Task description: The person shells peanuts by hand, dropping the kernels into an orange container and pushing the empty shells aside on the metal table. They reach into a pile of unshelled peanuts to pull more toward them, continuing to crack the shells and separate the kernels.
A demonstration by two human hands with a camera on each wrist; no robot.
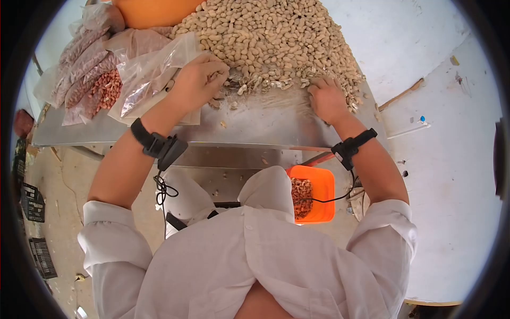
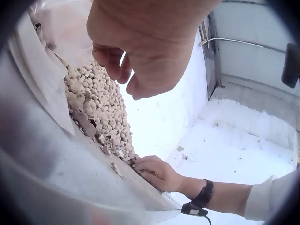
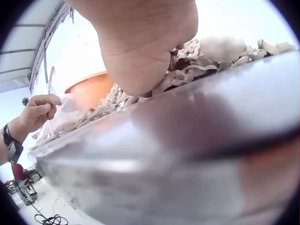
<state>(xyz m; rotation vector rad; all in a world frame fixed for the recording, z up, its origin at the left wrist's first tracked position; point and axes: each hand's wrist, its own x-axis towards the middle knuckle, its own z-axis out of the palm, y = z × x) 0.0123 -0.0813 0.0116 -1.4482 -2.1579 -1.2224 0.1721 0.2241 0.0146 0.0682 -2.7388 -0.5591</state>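
Note:
My left hand [image 1: 196, 80] is raised over the near left side of a heap of unshelled peanuts [image 1: 276, 34], beside a clear plastic bag [image 1: 151, 80]. Its fingers [image 2: 110, 61] are loosely curled, with a gap to the thumb and nothing visible between. My right hand [image 1: 328, 99] is low at the heap's near right edge, fingers bent among the peanuts and broken shells [image 3: 187, 75]. Its fingertips are mostly hidden, and I cannot tell whether they grip a peanut. Shell pieces lie along the heap's front on the metal table [image 1: 255, 119].
Bags of shelled reddish peanuts [image 1: 106, 90] lie at the table's left, with a large orange basin [image 1: 154, 13] behind. Below the table edge, an orange bin [image 1: 321, 196] holds reddish-brown bits near my knee. Black crates [image 1: 42, 258] stand on the floor at left.

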